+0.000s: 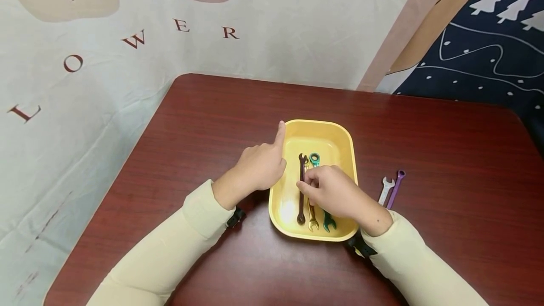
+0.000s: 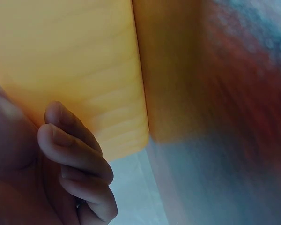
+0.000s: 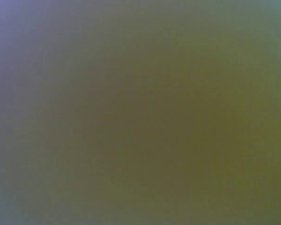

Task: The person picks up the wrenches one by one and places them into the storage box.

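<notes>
In the head view a yellow tray [image 1: 314,126] lies on the table with three wrenches inside. A dark wrench [image 1: 301,211] is at the left, a gold wrench [image 1: 313,223] beside it and a green wrench [image 1: 329,222] to the right. My right hand [image 1: 333,190] reaches in from the right, its thumb and index finger pinching the dark wrench's shaft and covering the middles of the other two. My left hand [image 1: 260,166] holds the tray's left rim, index finger straight along it. Curled fingers [image 2: 79,154] show outside the yellow wall in the left wrist view.
On the table right of the tray lie a silver wrench [image 1: 386,188] and a purple wrench [image 1: 396,189], partly behind the right forearm. The reddish-brown table [image 1: 221,112] meets a printed cloth [image 1: 297,37] at its back. The right wrist view is only a blur.
</notes>
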Demonstrator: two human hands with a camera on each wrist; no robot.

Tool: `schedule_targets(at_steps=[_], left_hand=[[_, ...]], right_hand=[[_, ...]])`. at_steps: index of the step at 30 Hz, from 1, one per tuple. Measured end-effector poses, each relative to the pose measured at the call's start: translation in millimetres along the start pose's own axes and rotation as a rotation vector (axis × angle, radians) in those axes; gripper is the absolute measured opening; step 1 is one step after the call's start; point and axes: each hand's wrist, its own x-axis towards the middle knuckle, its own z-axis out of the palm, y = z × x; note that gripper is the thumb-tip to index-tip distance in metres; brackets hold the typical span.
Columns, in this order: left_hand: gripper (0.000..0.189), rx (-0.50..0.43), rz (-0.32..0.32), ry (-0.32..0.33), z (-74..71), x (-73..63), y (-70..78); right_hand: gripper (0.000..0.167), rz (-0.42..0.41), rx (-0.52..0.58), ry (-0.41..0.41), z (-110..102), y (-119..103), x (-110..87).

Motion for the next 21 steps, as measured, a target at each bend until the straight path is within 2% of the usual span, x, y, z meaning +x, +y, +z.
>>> schedule_targets(at_steps=[11, 21], left_hand=[[0.083, 0.002, -0.004, 0.001, 1.4, 0.6, 0.2], [0.084, 0.001, 0.004, 0.008, 3.2, 1.3, -1.0]], right_hand=[[0.036, 0.007, 0.006, -0.022, 2.8, 0.8, 0.5], [0.035, -0.004, 0.034, -0.073, 4.5, 3.3, 0.6]])
